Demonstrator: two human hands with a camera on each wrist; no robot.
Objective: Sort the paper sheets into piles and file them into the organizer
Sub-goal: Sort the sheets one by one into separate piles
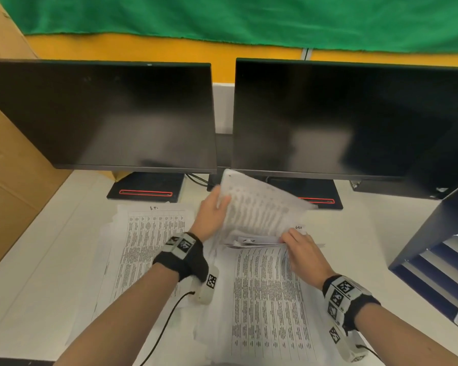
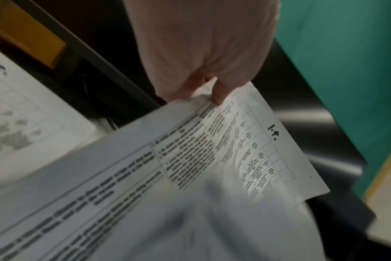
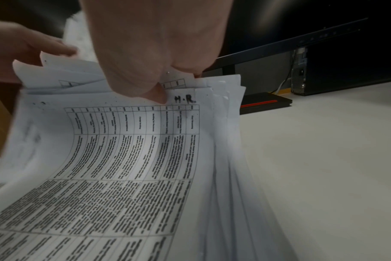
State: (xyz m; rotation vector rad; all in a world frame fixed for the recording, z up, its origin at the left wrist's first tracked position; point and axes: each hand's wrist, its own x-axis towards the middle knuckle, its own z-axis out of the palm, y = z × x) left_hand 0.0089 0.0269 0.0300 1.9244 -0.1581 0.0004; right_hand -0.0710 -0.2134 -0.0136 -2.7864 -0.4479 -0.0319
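My left hand (image 1: 212, 217) pinches a lifted sheet (image 1: 259, 207) marked "I.T.", thumb and fingers closed on its edge, raising it tilted in front of the monitors (image 1: 354, 114). My right hand (image 1: 306, 256), just beside and nearer me, has its fingers curled onto the top edge of the right pile (image 1: 270, 299), thumb on a sheet marked "H.R." with several page edges fanned beneath. A second pile (image 1: 148, 239) lies flat under my left wrist. The blue organizer (image 1: 434, 233) stands at the desk's (image 1: 368, 228) right edge, apart from both hands.

printed sheets (image 1: 262, 207) lifted above stack (image 1: 270, 299)
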